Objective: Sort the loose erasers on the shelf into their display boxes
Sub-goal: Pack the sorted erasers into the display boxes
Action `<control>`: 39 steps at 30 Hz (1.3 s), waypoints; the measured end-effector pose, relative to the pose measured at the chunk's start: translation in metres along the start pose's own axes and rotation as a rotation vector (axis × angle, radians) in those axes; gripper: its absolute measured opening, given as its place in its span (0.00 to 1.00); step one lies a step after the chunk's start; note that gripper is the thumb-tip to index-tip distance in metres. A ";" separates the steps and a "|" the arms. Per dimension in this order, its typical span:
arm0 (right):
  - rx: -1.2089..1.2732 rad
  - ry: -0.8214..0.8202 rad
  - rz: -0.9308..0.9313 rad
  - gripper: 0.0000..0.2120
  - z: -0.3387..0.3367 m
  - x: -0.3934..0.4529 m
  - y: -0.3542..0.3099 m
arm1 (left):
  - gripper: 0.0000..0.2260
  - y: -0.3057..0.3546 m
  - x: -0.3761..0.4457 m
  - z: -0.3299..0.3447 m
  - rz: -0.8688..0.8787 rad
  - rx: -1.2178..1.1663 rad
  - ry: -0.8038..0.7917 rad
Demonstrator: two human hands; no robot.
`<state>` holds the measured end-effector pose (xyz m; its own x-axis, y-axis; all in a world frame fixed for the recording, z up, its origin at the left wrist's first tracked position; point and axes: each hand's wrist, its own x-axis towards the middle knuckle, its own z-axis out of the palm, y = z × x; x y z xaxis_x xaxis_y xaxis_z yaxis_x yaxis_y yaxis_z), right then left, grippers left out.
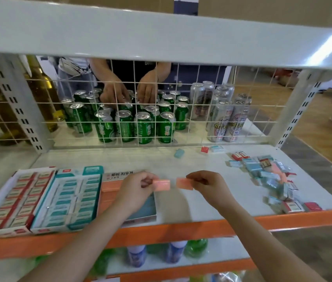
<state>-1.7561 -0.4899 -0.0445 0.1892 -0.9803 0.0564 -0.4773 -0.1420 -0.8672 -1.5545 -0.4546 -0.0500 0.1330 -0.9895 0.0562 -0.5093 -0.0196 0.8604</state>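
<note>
1. Pinching a pink eraser (161,184) in the left hand (135,189), fingers curled round its left end, above the orange display box (111,187).
2. Gripping a second pink eraser (184,183) in the right hand (208,185), just right of the first, the two apart.
3. Showing Korean print "러버 지우개" on the orange box's raised flap (120,174).
4. Sitting full at near left: a red-and-white eraser box (16,200) and a teal eraser box (71,200); their labels too small to read.
5. Lying heaped at right on the white shelf (211,200): loose erasers (271,176), blue, pink and red-wrapped.
6. Standing beyond the wire grid: green cans (143,127), with another person's hands (128,92) on them.
</note>
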 end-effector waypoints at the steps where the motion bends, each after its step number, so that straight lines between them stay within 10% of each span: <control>1: -0.006 -0.006 -0.008 0.12 0.007 0.001 -0.004 | 0.09 -0.002 -0.003 -0.007 -0.004 0.006 0.016; 22: -0.259 -0.203 -0.084 0.11 0.117 0.014 -0.049 | 0.11 -0.052 -0.035 -0.077 -0.028 0.500 0.233; 39: -0.553 -0.271 -0.266 0.13 0.129 0.019 -0.052 | 0.15 -0.058 -0.024 -0.089 0.161 0.871 0.010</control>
<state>-1.6174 -0.4832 -0.0624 0.5356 -0.8433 0.0444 -0.7403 -0.4942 -0.4558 -1.4524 -0.4167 -0.0567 0.0095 -0.9885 0.1509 -0.9886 0.0135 0.1501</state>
